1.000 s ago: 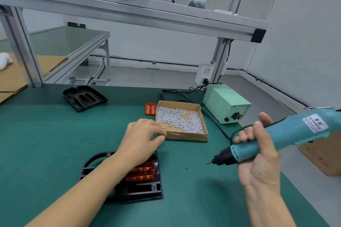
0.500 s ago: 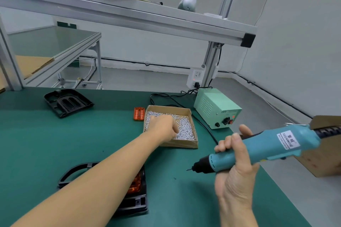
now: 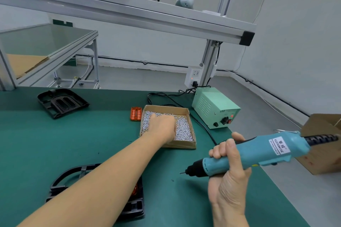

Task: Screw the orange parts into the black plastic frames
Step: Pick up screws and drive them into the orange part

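Since a second ago the left hand (image 3: 162, 127) has left the near frame (image 3: 96, 190) and reached forward into the screw box (image 3: 167, 128), where it now rests knuckles-up on the screws (image 3: 182, 131); its fingertips are buried under it, so whether it pinches a screw cannot be told. The right hand (image 3: 228, 167) has barely shifted and still grips the driver (image 3: 249, 153), fingers and thumb curled round the blue body, bit pointing left above the counter (image 3: 36, 143).

The near frame lies on the counter at the front, mostly covered by the left forearm, with 1 orange part (image 3: 135, 189) showing as a sliver at its right side. A 2nd frame (image 3: 61, 102) sits at the far left of the counter, well apart. A loose orange piece (image 3: 136, 114) lies just beside the box's left wall. A pale green power unit (image 3: 215, 108) stands right of the box, its cable trailing along the counter. A cardboard carton (image 3: 321, 143) stands at the right edge, behind the driver's tail.
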### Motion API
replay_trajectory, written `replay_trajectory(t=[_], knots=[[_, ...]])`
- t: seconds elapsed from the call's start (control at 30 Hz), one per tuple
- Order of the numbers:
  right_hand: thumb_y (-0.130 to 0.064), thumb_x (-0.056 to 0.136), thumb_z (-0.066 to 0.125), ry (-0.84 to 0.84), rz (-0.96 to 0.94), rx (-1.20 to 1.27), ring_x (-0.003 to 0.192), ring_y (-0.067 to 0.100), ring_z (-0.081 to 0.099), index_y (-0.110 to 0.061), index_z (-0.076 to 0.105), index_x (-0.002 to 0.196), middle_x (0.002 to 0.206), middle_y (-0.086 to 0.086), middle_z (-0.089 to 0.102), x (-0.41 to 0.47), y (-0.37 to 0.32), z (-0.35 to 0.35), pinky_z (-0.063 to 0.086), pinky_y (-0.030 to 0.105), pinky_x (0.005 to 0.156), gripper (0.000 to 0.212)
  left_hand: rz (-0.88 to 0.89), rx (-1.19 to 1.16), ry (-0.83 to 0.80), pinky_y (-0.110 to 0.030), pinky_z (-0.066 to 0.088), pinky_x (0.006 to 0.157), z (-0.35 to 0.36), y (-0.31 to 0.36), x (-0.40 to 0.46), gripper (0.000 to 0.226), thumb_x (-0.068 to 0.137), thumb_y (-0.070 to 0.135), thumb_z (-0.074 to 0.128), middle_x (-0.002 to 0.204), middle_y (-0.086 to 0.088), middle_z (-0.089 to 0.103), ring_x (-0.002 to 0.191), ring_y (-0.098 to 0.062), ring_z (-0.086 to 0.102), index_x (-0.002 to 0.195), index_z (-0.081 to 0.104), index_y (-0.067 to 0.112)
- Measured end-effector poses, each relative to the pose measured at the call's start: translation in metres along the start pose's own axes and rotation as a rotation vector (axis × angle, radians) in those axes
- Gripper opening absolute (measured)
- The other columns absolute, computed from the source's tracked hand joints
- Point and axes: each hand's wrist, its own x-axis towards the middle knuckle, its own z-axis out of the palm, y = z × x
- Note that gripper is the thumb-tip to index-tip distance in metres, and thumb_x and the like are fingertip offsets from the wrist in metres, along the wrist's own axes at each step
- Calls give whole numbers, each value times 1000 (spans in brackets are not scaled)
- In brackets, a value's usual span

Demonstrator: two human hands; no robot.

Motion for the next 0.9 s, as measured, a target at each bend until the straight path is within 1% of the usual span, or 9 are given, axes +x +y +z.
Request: replay_trajectory(t=[0.2,0.37,0.47,0.57,0.63,0.73,0.77,0.83,0.9], knots=[[-16,81,61,-6,29,28,53,10,46,-22,62,96,59,-5,46,0,1,-1,44,19,58,16,-18,25,-15,-45,20,110,1,2,3,15,87,7,59,90,0,71,94,-20,61,91,71,16],[-16,79,65,-14,34,-4,54,10,47,-21,60,97,60,-5,48,-1,1,-1,46,21,61,20,-11,53,-31,-44,23,108,-2,5,2,21,85,2,56,96,-1,69,99,-23,59,93,69,16],[-17,72,72,-21,22,-26,56,13,50,-22,60,94,63,-3,50,-2,0,1,49,24,64,26,26,84,-36,-44,22,108,-2,6,1,20,87,4,54,95,0,69,96,-22,60,93,68,16],[-12,73,70,-11,37,-11,55,15,51,-21,60,93,66,1,50,-2,0,2,50,24,63,25,47,69,-55,-44,21,109,-3,6,-2,16,89,6,54,94,0,69,95,-21,60,91,66,17],[-11,73,69,-9,43,-11,55,15,51,-20,60,94,66,1,49,-1,0,2,50,24,62,24,48,17,-48,-41,28,107,-5,5,-4,16,88,8,59,93,0,70,95,-21,61,84,68,20],[-15,72,73,-5,45,-34,55,15,50,-22,62,91,65,2,48,-2,0,1,49,24,62,23,14,-135,28,-35,51,87,-11,4,-7,20,85,7,64,93,3,71,91,-18,64,77,70,25],[-16,71,74,-5,46,-39,54,15,49,-23,63,90,66,2,47,-2,0,1,49,24,62,23,-1,-195,42,-34,53,82,-13,4,-8,23,84,6,65,92,3,71,90,-17,65,74,68,26],[-16,71,73,-8,50,-39,54,14,49,-25,64,88,65,2,46,-2,0,1,48,23,60,21,-25,-323,63,-34,54,79,-15,3,-10,26,83,5,67,88,5,69,87,-17,65,71,65,28],[-17,70,74,-14,50,-36,53,14,48,-25,64,88,64,1,47,-2,0,1,48,23,59,22,-42,-471,96,-33,55,76,-17,0,-12,22,82,4,68,81,5,67,81,-16,66,74,67,24]])
